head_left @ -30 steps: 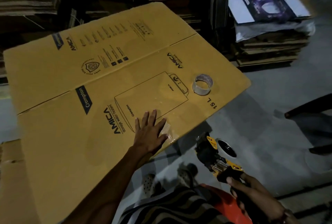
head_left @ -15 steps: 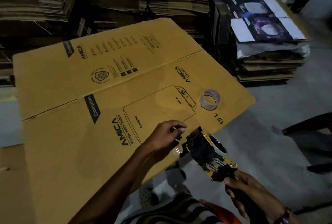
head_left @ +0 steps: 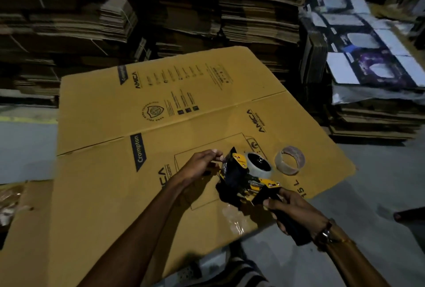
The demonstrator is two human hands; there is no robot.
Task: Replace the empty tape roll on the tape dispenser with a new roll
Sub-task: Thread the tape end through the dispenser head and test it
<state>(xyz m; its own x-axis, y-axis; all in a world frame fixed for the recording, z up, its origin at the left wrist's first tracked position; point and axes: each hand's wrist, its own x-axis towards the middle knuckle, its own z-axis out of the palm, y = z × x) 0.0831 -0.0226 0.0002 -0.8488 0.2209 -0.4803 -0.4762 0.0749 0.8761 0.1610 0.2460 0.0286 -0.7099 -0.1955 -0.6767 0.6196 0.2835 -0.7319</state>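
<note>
Head view: my right hand [head_left: 291, 209] grips the tape dispenser [head_left: 247, 177] handle; my left hand [head_left: 199, 163], just left, pinches the tape end [head_left: 218, 158] at its head.

Dispenser [head_left: 239, 177]: yellow-black, you hold it tilted above the cardboard.
New roll [head_left: 258, 165]: mounted.
Empty roll [head_left: 290, 160]: lies just beside.

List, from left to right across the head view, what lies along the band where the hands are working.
Left hand pinching the tape end → yellow and black tape dispenser → new tape roll mounted on it → empty tape roll lying on the flattened cardboard box.
</note>
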